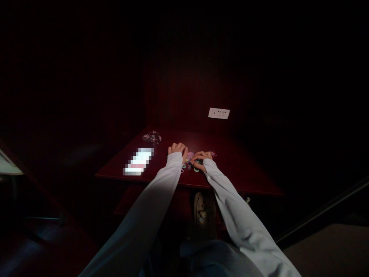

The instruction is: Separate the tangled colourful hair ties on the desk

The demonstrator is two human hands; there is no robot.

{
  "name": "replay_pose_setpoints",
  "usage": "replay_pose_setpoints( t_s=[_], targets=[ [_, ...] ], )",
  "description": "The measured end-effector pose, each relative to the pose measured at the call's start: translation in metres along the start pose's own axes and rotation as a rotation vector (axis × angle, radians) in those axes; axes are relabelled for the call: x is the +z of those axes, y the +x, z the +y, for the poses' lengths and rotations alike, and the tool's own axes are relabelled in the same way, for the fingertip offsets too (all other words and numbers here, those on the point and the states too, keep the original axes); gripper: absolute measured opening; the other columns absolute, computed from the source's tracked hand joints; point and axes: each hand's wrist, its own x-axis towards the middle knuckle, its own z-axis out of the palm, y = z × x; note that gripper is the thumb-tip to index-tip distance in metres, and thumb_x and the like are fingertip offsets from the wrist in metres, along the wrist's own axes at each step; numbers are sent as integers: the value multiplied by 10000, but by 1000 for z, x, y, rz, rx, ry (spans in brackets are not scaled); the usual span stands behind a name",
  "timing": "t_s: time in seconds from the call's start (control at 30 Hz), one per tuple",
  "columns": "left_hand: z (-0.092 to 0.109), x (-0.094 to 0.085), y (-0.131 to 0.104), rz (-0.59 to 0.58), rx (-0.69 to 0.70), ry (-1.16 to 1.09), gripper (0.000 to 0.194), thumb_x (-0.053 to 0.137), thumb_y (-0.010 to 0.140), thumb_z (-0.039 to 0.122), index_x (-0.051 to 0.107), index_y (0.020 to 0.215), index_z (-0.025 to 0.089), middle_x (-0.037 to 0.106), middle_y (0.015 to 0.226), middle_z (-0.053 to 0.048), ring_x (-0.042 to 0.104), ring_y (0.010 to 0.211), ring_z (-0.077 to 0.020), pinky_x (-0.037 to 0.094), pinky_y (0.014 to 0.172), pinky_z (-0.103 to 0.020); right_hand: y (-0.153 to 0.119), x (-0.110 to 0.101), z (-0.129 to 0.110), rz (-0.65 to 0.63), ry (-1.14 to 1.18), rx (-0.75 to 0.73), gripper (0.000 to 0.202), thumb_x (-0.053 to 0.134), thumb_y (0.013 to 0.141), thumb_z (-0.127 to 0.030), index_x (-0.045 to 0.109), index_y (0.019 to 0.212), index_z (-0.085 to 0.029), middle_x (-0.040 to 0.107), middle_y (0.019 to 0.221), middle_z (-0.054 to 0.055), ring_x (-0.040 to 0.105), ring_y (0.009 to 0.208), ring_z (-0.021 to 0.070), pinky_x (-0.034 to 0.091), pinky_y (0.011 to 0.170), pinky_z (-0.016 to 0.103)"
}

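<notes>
Between my two hands lies a loose pile of small coloured elastic bands (190, 156), pink, purple and mint green, like hair ties. My left hand (178, 149) is at the left edge of the pile, its fingers curled downward; whatever they hold is hidden. From the right, my right hand (202, 156) reaches over the pile with thumb and forefinger drawn together at the bands. What sits in that pinch is too small to make out. More pink bands (213, 154) show just beyond the right hand.
The dark red table (242, 177) carries a bright pixelated rectangle (138, 161) on the left. Behind it stands a clear round container (154, 135) with pink pieces. A white socket plate (219, 113) is on the back panel. A shoe (204, 209) shows below the front edge.
</notes>
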Motion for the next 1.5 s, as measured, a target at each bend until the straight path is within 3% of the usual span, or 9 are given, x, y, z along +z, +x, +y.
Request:
replay_pose_setpoints(
  t_s=[0.33,0.77,0.9,1.2,1.5],
  targets=[
    [3,-3,-1,-13,14,23,291,443,1082,275,723,1011,238,728,1199,-47,552,1140,-256,378,977,-391,2,5,4,-30,-54,5,135,840,844,-482,854,883,-353,713,1172,43,473,1103,283,358,1033,471],
    [-2,5,1,4,32,8,291,458,1079,281,736,1007,231,735,1191,-48,557,1127,-261,382,966,-398,5,11,15,6,-9,-13,254,773,882,-548,813,811,-308,724,1132,53,473,1076,285,355,1018,478],
    [-2,5,1,3,40,17,312,440,1085,284,740,1018,232,742,1196,-48,559,1127,-261,386,969,-400,3,9,18,26,23,-29,221,723,929,-491,802,856,-298,732,1138,42,495,1109,280,347,1048,471],
    [-1,5,1,2,31,26,320,435,1086,284,744,1014,235,743,1208,-41,563,1127,-257,386,973,-397,3,6,17,-10,-9,-8,85,714,895,-334,790,908,-296,731,1153,32,505,1113,269,358,1056,451],
    [-1,3,1,-24,38,14,318,430,1081,284,738,1020,234,740,1205,-39,545,1140,-252,381,974,-397,0,3,-2,-132,-141,-8,251,745,800,-227,814,1009,-349,686,1241,12,468,1126,271,370,1057,459]
  ],
)
